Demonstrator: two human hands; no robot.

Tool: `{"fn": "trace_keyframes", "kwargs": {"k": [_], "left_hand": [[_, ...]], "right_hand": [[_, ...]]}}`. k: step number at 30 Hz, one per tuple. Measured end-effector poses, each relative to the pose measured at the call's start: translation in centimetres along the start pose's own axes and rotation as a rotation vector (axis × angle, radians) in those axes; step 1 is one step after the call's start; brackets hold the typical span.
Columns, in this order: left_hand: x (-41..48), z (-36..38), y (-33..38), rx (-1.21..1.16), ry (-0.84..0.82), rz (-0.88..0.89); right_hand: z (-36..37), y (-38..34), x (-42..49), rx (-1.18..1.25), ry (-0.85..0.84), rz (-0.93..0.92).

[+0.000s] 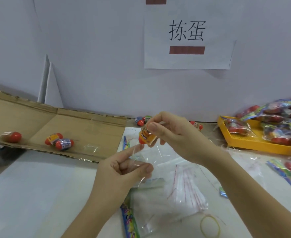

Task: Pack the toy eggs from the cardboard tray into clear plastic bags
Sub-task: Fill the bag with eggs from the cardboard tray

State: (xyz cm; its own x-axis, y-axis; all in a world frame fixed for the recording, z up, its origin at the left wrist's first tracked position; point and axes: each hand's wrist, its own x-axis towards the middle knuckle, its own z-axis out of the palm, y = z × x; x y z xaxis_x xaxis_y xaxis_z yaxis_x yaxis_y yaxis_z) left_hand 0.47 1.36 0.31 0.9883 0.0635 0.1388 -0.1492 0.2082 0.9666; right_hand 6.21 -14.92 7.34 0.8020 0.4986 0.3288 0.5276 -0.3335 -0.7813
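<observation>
The right hand [174, 134] is holding an orange-labelled toy egg [145, 137] in its curled fingers [154, 127], just above the mouth of a clear plastic bag [151, 155]. The left hand [122, 170] is pinching the bag's top edge between thumb and forefinger, holding it up over the desk [38, 194]. To do this well, the left fingers should be spreading the opening wider (the film looks limp and nearly closed) while the egg is going in red end first. Three more eggs [64, 144] are lying on the cardboard tray [83, 131], well apart from both hands.
</observation>
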Motion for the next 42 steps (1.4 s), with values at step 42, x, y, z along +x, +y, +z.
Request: {"fn": "trace_keyframes", "kwargs": {"k": [42], "left_hand": [[-0.1,-1.0,-0.9,0.887,0.105,0.748]], "right_hand": [[3.5,-1.1,-1.2,-0.167,-0.055,0.078]]}}
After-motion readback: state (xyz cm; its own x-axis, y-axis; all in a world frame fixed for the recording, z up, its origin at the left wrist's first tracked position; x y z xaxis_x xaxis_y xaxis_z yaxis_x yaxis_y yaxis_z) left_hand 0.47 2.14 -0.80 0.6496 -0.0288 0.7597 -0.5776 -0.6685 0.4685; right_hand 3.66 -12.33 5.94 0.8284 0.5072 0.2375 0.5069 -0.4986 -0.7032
